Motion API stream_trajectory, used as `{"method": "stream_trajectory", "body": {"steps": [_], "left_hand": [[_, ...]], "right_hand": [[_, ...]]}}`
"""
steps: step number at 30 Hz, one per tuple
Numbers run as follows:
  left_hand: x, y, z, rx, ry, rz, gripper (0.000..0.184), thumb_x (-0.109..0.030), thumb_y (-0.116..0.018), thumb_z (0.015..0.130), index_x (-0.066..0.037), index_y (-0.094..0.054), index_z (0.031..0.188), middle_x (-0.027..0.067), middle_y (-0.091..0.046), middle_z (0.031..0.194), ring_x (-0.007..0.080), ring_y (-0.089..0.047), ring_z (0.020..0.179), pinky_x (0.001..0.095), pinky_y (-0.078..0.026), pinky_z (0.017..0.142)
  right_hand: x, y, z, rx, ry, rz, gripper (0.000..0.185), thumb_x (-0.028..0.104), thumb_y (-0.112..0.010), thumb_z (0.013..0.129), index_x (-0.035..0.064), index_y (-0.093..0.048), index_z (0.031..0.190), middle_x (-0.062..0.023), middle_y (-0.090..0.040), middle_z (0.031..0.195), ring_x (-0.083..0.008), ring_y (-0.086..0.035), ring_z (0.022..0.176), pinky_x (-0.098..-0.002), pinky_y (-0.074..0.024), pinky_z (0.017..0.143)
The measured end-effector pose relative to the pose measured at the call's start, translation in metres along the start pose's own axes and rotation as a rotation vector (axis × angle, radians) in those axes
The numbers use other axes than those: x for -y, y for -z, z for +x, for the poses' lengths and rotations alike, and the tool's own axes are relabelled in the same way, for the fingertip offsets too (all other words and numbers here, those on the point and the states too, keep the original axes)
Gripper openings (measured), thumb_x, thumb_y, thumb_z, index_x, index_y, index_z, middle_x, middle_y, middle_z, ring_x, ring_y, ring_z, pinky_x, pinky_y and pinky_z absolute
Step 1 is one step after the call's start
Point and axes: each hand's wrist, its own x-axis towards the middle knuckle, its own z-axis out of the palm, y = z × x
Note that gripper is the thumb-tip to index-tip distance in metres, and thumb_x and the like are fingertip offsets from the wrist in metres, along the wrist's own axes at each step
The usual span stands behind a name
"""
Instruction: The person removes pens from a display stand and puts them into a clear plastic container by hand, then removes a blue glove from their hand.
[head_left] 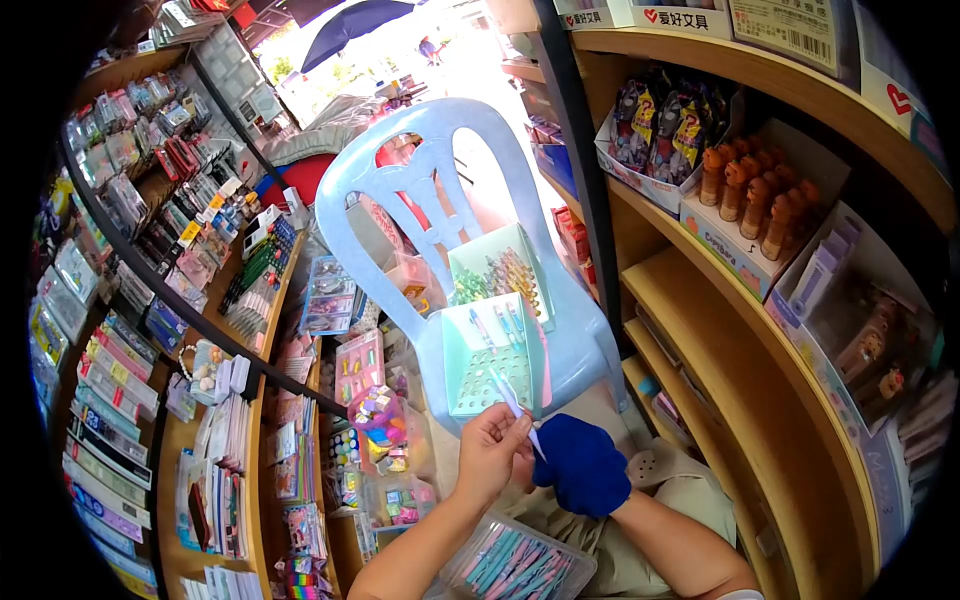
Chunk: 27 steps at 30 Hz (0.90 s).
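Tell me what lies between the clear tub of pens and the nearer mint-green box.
In the head view, the left hand, pinching a slim pale pen, lies between them.

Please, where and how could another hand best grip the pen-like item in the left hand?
Probably pinch its free upper end, coming from the side of the blue chair: the pen-like item slants that way out of the left hand, whose grip covers its middle, while the blue-covered right hand is near its lower end.
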Motion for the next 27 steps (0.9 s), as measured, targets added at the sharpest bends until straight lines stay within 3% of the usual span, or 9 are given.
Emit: {"method": "stream_trajectory", "body": {"steps": [5, 8, 11, 14, 20, 23, 26, 27], "left_hand": [[0.0, -0.001, 0.0, 0.041, 0.014, -0.026, 0.015, -0.012, -0.054, 0.083, 0.001, -0.055, 0.091, 0.0027, -0.055, 0.065, 0.0077, -0.051, 0.053, 0.019, -0.041, 0.049], [0.001, -0.003, 0.0, 0.043, 0.025, -0.045, 0.016, -0.014, -0.056, 0.082, 0.0, -0.056, 0.09, 0.0018, -0.054, 0.065, 0.0078, -0.051, 0.052, 0.0197, -0.042, 0.048], [0.0, -0.006, 0.001, 0.022, 0.048, 0.0, 0.014, -0.013, -0.055, 0.082, 0.0, -0.055, 0.088, 0.0016, -0.054, 0.063, 0.007, -0.049, 0.051, 0.0188, -0.04, 0.047], [0.001, -0.006, 0.002, -0.016, 0.057, 0.06, 0.011, -0.01, -0.054, 0.083, 0.001, -0.055, 0.085, 0.0014, -0.053, 0.059, 0.0058, -0.047, 0.048, 0.0178, -0.037, 0.045], [0.005, -0.005, 0.005, -0.083, 0.003, 0.097, 0.01, -0.009, -0.055, 0.083, 0.001, -0.056, 0.082, 0.0011, -0.052, 0.058, 0.0055, -0.046, 0.047, 0.0182, -0.036, 0.042], [0.008, -0.007, 0.003, -0.044, -0.003, 0.093, 0.01, -0.008, -0.055, 0.082, 0.001, -0.056, 0.083, 0.0011, -0.052, 0.059, 0.0058, -0.046, 0.048, 0.0186, -0.036, 0.043], [0.006, -0.007, 0.004, -0.012, 0.015, 0.042, 0.011, -0.008, -0.055, 0.082, 0.002, -0.056, 0.085, 0.0014, -0.052, 0.062, 0.0062, -0.045, 0.05, 0.0191, -0.036, 0.044], [0.005, -0.007, 0.004, -0.003, 0.018, 0.019, 0.011, -0.008, -0.055, 0.082, 0.002, -0.056, 0.086, 0.0015, -0.052, 0.063, 0.0063, -0.045, 0.051, 0.0192, -0.036, 0.045]], "right_hand": [[0.006, 0.009, 0.001, 0.017, 0.044, 0.158, 0.015, 0.017, -0.061, 0.063, 0.0078, -0.052, 0.07, -0.0132, -0.052, 0.066, -0.0309, -0.052, 0.065, -0.038, -0.0395, 0.057], [0.014, 0.019, 0.003, 0.055, 0.006, 0.183, 0.013, 0.017, -0.053, 0.075, 0.0046, -0.058, 0.075, -0.0178, -0.055, 0.064, -0.0324, -0.055, 0.064, -0.0398, -0.0415, 0.056], [0.018, 0.023, 0.006, 0.048, -0.081, 0.179, 0.012, 0.015, -0.053, 0.075, 0.0043, -0.057, 0.072, -0.0171, -0.054, 0.063, -0.0324, -0.055, 0.062, -0.0399, -0.0418, 0.057], [-0.015, -0.006, -0.004, -0.094, 0.039, 0.07, 0.005, 0.012, -0.054, 0.071, 0.0082, -0.053, 0.075, -0.011, -0.052, 0.07, -0.0288, -0.052, 0.066, -0.0365, -0.0402, 0.057], [0.003, 0.013, -0.003, -0.038, 0.186, 0.173, 0.012, 0.011, -0.053, 0.073, 0.0091, -0.052, 0.084, -0.0109, -0.052, 0.074, -0.0264, -0.052, 0.066, -0.0351, -0.0416, 0.058], [0.003, 0.011, -0.007, 0.031, 0.037, 0.321, 0.013, 0.011, -0.052, 0.074, 0.0101, -0.053, 0.087, -0.0101, -0.052, 0.072, -0.0231, -0.054, 0.065, -0.0321, -0.0422, 0.056], [-0.007, 0.004, -0.006, 0.004, 0.096, 0.193, 0.012, 0.012, -0.049, 0.076, 0.0107, -0.054, 0.087, -0.0088, -0.054, 0.072, -0.0194, -0.056, 0.064, -0.0295, -0.0427, 0.055], [-0.004, 0.009, -0.004, 0.092, -0.002, 0.183, 0.012, 0.013, -0.05, 0.076, 0.0101, -0.055, 0.087, -0.0085, -0.054, 0.071, -0.0189, -0.056, 0.063, -0.029, -0.0427, 0.056]]}}
